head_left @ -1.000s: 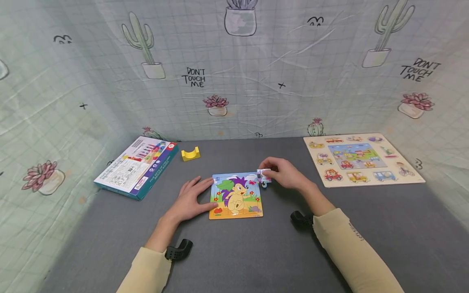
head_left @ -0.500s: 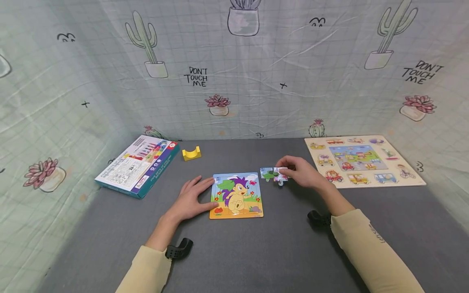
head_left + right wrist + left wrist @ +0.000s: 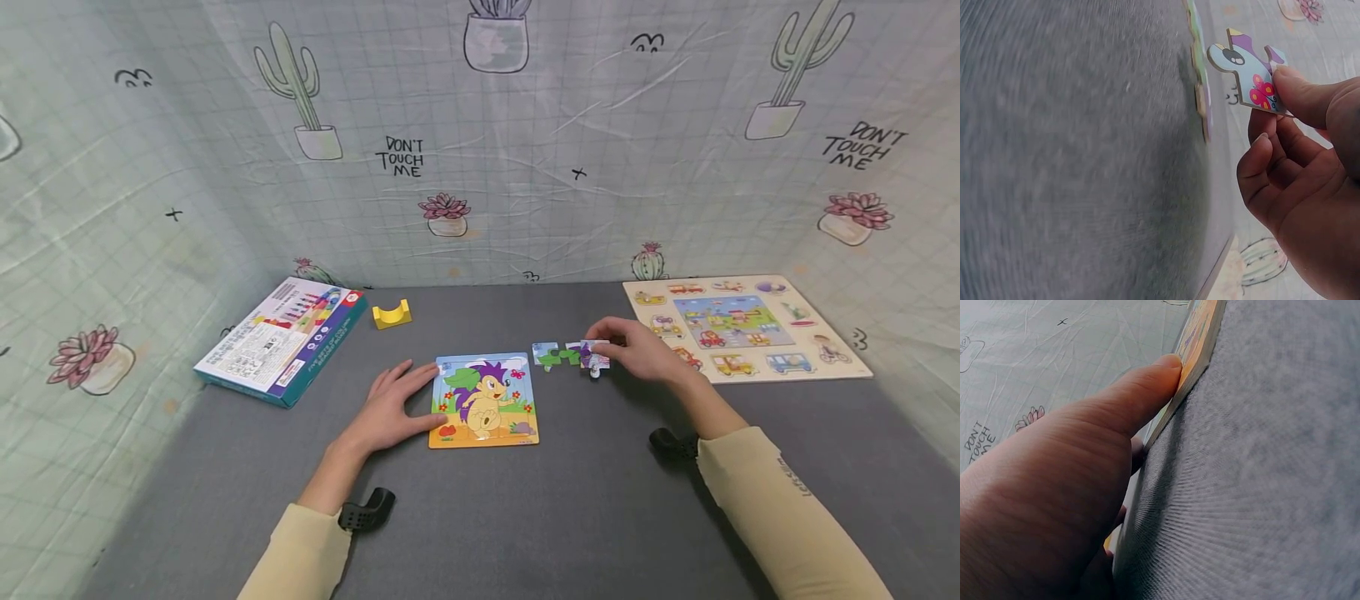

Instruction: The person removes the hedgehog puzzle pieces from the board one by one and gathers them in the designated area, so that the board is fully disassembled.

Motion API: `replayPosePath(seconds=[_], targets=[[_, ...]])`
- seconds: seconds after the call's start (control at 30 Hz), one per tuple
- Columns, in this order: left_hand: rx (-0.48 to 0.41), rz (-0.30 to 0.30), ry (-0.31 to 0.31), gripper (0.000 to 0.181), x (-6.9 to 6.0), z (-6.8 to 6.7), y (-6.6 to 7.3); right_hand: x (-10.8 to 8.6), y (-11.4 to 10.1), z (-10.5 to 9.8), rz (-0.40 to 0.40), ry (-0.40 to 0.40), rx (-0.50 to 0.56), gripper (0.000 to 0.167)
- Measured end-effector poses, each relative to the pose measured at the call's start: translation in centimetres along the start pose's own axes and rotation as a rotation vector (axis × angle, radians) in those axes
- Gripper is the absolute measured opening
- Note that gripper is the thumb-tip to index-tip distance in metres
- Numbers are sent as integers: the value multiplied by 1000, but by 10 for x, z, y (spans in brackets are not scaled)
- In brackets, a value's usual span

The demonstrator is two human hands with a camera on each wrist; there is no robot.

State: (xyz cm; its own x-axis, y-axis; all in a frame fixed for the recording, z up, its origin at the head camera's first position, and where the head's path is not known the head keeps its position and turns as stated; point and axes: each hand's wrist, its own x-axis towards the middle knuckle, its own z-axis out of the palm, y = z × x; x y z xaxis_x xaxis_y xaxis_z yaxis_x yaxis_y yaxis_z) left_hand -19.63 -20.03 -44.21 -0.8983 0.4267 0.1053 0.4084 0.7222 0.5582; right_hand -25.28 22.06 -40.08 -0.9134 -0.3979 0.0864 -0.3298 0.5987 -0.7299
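A hedgehog jigsaw puzzle in a square tray lies on the table in the head view. Along its left side rests my left hand, fingers stretched out and thumb on the tray's edge; in the left wrist view the thumb touches the orange border. My right hand pinches a jigsaw piece between thumb and fingers, just above the table right of the tray. The right wrist view shows a butterfly and an eye on this piece. Beside it lie a leaf piece and another green piece.
A flat box lies at the left back, near a yellow arch-shaped block. At the right back, a wooden vehicle puzzle board lies partly behind my right hand. A printed cloth hangs behind the grey table.
My right hand has moved right, away from the tray's upper corner, still pinching a piece. Two loose pieces now show on the table between tray and hand. The left hand stays put.
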Motion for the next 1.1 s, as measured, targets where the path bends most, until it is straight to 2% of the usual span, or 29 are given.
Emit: replayPosePath(seconds=[0.57,0.8,1.1], targets=[[4,-20,-10,80,0,-2,1,-4,16,-17,79,-5,-26,17],[10,-21,-9,80,0,-1,1,-3,24,-20,74,-15,-14,17],[17,-37,-19,82,0,-1,1,-1,28,-23,110,-20,-68,20]])
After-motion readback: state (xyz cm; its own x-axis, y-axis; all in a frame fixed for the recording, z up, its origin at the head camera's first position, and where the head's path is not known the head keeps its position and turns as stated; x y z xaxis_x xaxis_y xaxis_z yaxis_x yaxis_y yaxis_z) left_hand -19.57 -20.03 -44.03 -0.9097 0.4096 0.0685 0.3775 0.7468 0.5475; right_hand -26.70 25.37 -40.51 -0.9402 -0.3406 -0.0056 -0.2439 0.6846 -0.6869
